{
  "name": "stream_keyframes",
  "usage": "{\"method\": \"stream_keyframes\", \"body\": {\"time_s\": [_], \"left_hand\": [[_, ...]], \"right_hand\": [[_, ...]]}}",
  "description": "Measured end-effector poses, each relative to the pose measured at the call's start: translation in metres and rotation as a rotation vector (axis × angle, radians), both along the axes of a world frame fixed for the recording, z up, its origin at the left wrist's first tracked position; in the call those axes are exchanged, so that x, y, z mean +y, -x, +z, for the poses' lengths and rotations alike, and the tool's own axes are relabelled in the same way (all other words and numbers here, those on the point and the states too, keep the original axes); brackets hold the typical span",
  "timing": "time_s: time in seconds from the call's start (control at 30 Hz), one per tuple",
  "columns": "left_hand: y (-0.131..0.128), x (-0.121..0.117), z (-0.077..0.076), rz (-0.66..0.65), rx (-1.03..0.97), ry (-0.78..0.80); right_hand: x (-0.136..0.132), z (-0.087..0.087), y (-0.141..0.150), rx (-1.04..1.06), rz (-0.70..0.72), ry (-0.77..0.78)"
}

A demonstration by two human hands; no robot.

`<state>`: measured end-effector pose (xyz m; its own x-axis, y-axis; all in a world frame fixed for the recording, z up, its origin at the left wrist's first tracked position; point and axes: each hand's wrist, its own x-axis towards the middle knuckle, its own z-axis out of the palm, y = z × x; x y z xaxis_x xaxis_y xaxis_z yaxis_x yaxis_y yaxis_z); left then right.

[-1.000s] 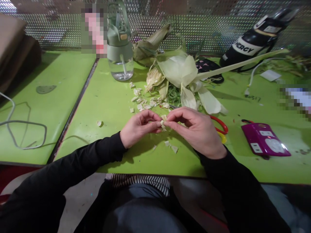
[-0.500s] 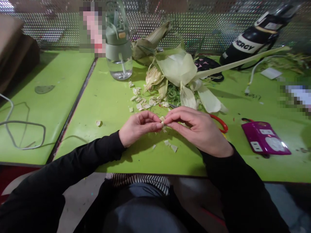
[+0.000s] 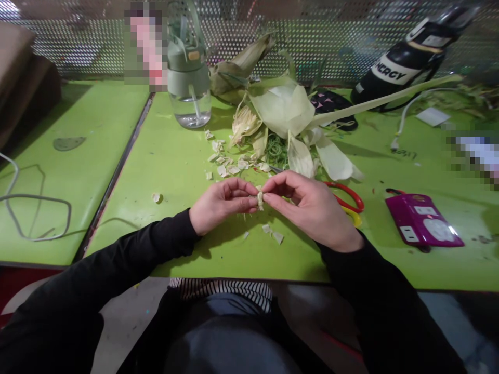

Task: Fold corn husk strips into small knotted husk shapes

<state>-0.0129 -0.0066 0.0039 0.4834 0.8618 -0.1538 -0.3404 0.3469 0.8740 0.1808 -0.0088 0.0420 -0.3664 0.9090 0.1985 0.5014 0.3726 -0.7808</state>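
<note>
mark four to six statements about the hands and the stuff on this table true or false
1. The left hand and right hand both pinch one small pale piece. True.
2. The clear-bottomed bottle lies on its side. False: it stands upright.
3. The purple power strip is on the left-hand side of the hands. False: it is on the right.
4. Scissors with red and yellow handles lie partly hidden by the right hand. True.
5. The black bottle stands straight up. False: it leans.
6. Pale scraps lie on the green table. True.
</note>
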Motion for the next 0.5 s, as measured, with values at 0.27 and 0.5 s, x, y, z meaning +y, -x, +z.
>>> {"method": "stream_keyframes", "body": {"time_s": [0.27,0.5], "left_hand": [[0.0014,0.0,0.0022,-0.017,0.014,-0.005],[0.0022,0.0004,0.0038,-0.001,0.026,-0.07]], "right_hand": [[0.0041,-0.0034,-0.0018,0.163,0.026,0.142],[0.0036,-0.0019,-0.0015,0.16,0.044,0.107]]}}
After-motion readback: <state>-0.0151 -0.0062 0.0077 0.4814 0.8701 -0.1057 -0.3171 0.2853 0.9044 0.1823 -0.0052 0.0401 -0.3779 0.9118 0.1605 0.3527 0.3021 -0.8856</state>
